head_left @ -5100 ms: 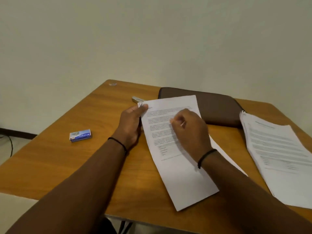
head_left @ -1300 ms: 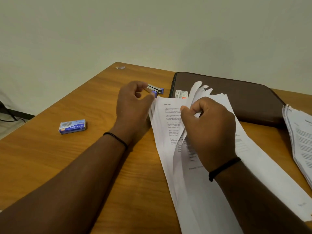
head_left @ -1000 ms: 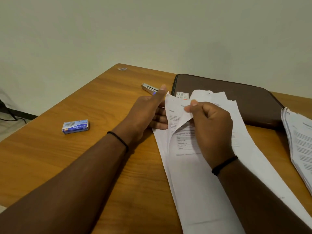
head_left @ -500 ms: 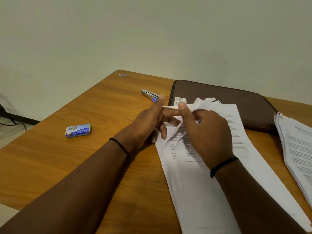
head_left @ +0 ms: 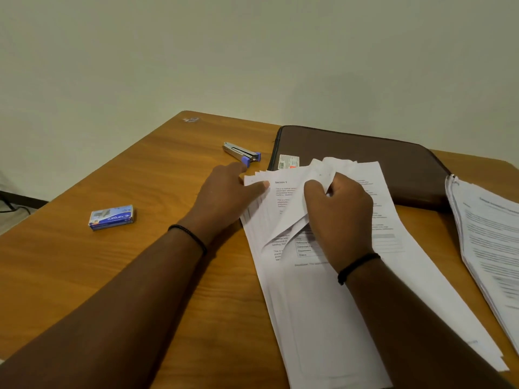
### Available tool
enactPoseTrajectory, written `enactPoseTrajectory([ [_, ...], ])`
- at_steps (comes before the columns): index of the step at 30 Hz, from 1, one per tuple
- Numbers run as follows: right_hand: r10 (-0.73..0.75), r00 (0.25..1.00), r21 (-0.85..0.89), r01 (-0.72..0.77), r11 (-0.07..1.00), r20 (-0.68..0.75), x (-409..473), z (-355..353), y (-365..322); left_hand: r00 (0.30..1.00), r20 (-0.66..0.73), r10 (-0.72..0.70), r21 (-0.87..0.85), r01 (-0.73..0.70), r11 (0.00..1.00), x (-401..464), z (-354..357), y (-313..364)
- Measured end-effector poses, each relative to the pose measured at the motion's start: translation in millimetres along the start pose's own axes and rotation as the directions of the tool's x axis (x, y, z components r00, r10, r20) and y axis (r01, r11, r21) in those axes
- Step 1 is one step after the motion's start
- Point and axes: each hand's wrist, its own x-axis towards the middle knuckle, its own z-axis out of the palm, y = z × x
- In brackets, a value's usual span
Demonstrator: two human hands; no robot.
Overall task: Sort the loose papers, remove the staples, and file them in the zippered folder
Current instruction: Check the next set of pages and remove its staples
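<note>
The right hand (head_left: 341,217) has its grip curled tight round the lifted top corners of several white printed sheets, bunching them up off the sheaf of white printed papers (head_left: 323,290) that lies in the middle of the bench. The left hand (head_left: 224,195) lies flat, fingers straight, its thumb pressing the far left corner of that sheaf where the page edges fan out; it holds nothing in a closed grip. Each wrist wears one thin black band.

Two lots of paper show: the sheaf under the hands, and a second stack of white printed papers (head_left: 488,248) at the right edge, apart from the first. One dark brown zippered folder (head_left: 365,155) lies closed at the far side, its near edge under the top of the sheaf; a small barcode label sits on its near left corner. One silver stapler with blue trim (head_left: 242,154) lies just beyond the left fingertips. One small blue box of staples (head_left: 111,217) sits well to the left.

The wooden bench (head_left: 112,276) has an orange-brown grain. A plain pale wall (head_left: 252,51) stands behind it, and a dark skirting strip shows at far left.
</note>
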Motion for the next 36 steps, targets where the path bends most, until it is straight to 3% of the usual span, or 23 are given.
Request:
enactPoseTrajectory([
  [4,0.008,1.0,-0.01,-0.008,1.0,0.001,2,-1,1,0.999,-0.017,0.049,-0.045,-0.05,0.998,0,3,5],
  [11,-0.037,0.999,-0.027,0.037,0.999,0.031,1,-3,-1,0.989,-0.136,0.063,-0.517,-0.125,0.847,4,9,7],
  [15,-0.051,0.998,-0.054,0.052,0.997,0.022,2,-2,-1,0.983,-0.153,0.098,-0.553,-0.167,0.816,4,8,6],
  [18,-0.057,0.998,-0.077,0.059,0.995,0.026,1,-3,-2,0.993,-0.084,0.077,-0.657,-0.114,0.745,2,2,9],
  [22,-0.179,0.983,-0.221,0.169,0.961,-0.026,2,-4,-5,0.993,0.112,0.04,-0.833,0.072,0.549,-1,-10,6],
  [25,-0.224,0.974,-0.263,0.21,0.942,-0.023,3,-4,-7,0.985,0.165,0.057,-0.887,0.123,0.446,-2,-14,2],
  [36,-0.237,0.971,-0.232,0.226,0.946,-0.021,2,-1,-5,0.959,0.254,0.126,-0.927,0.205,0.313,2,-15,-7],
])
